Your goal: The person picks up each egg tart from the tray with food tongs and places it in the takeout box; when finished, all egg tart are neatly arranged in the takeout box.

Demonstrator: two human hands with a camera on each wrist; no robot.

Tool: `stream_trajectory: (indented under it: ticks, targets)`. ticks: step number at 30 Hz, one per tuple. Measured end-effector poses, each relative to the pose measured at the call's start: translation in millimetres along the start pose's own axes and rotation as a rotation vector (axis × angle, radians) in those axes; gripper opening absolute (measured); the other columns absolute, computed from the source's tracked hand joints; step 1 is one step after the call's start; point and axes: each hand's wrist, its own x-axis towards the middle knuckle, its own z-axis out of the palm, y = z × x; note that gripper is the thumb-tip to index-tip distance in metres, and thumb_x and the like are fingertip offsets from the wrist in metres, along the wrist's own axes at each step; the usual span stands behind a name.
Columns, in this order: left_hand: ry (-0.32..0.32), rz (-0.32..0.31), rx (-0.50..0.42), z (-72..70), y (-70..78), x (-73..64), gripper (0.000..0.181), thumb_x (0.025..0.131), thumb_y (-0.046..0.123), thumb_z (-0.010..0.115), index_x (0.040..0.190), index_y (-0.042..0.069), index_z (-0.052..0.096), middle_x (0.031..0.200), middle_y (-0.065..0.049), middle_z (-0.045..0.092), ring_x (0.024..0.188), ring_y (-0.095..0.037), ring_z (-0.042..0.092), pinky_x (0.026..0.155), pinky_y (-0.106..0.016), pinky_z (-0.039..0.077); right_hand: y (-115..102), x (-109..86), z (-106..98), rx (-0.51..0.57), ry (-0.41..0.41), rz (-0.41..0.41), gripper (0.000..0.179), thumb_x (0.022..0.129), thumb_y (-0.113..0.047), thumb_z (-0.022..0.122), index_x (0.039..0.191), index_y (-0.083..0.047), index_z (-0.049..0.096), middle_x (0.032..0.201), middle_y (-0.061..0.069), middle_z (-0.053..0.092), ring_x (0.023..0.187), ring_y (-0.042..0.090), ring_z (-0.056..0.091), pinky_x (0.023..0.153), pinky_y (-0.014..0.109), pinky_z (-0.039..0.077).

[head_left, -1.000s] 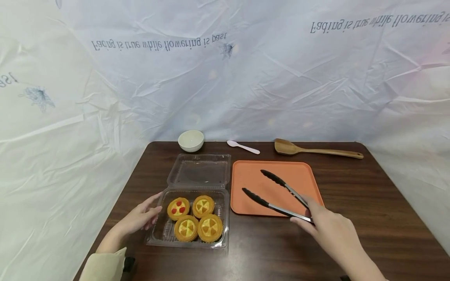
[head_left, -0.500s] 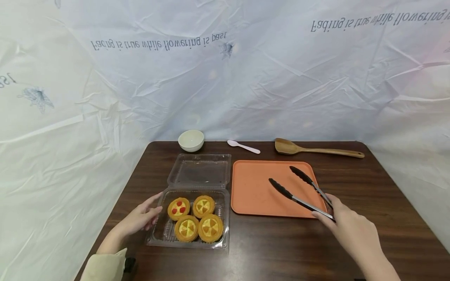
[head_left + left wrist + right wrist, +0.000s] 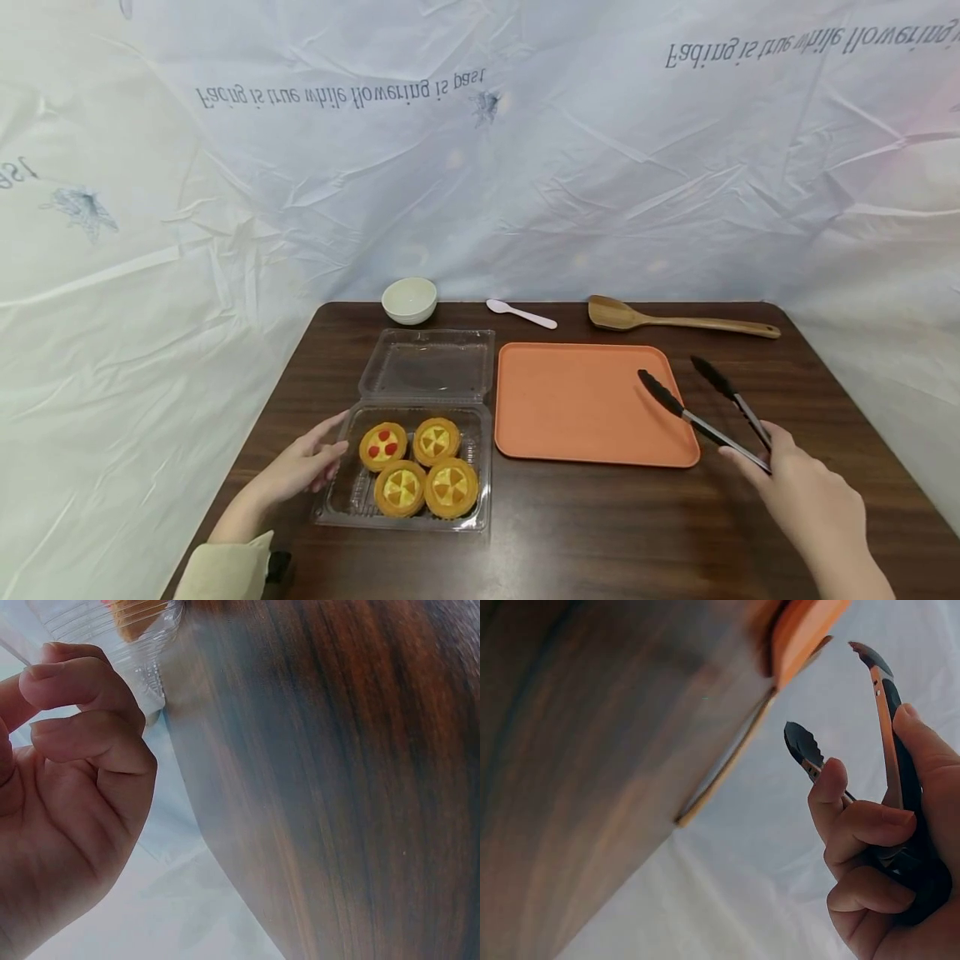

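Note:
My right hand [image 3: 813,492] grips a pair of tongs [image 3: 717,437] with black serrated tips. The tips stand spread apart with nothing between them, one over the right part of the orange tray [image 3: 577,400], the other past its right edge. In the right wrist view, fingers and thumb curl around the metal arms of the tongs. My left hand [image 3: 300,462] is at the left side of a clear plastic container [image 3: 348,500], index finger and thumb right at its rim. Several egg tarts [image 3: 451,488] sit inside, one of them with red dots [image 3: 383,447]. The container's lid [image 3: 427,367] is folded back.
Along the far edge of the dark wooden table [image 3: 585,533] lie a white bowl [image 3: 409,302], a small pink spoon [image 3: 525,315] and a wooden spatula [image 3: 675,322]. A pale printed cloth [image 3: 525,183] hangs behind and at the sides.
My right hand has moved right with the tongs, from over the middle of the tray to its right edge. The left hand and the container have stayed put.

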Motion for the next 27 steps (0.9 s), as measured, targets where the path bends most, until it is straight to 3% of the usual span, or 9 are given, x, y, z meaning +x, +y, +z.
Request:
stream_trajectory:
  ticks: [7, 20, 27]
  targets:
    - [-0.001, -0.001, 0.0, 0.5, -0.8, 0.0, 0.06, 0.103, 0.019, 0.048, 0.151, 0.001, 0.017, 0.068, -0.009, 0.051, 0.05, -0.016, 0.044, 0.045, -0.026, 0.037, 17, 2.9, 0, 0.004, -0.078, 0.08, 0.094, 0.091, -0.068, 0.041, 0.132, 0.016, 0.035, 0.065, 0.005, 0.059, 0.042, 0.022, 0.047, 0.036, 0.039, 0.034]
    - [0.002, 0.001, -0.01, -0.3, -2.5, -0.3, 0.06, 0.103, 0.02, 0.048, 0.151, 0.002, 0.016, 0.068, -0.009, 0.051, 0.05, -0.016, 0.043, 0.045, -0.026, 0.037, 38, 14.4, -2, -0.066, -0.12, 0.2, 0.103, 0.09, -0.072, 0.036, 0.134, 0.021, 0.028, 0.065, 0.019, 0.056, 0.044, 0.026, 0.048, 0.039, 0.041, 0.037]
    - [0.0, 0.004, -0.022, -1.1, -2.8, -0.2, 0.061, 0.103, 0.02, 0.048, 0.151, 0.002, 0.016, 0.068, -0.009, 0.051, 0.051, -0.016, 0.044, 0.045, -0.027, 0.037, 49, 18.3, 2, -0.069, -0.197, 0.308, 0.109, 0.087, -0.077, 0.029, 0.135, 0.022, 0.024, 0.071, 0.027, 0.055, 0.049, 0.029, 0.051, 0.042, 0.043, 0.04]
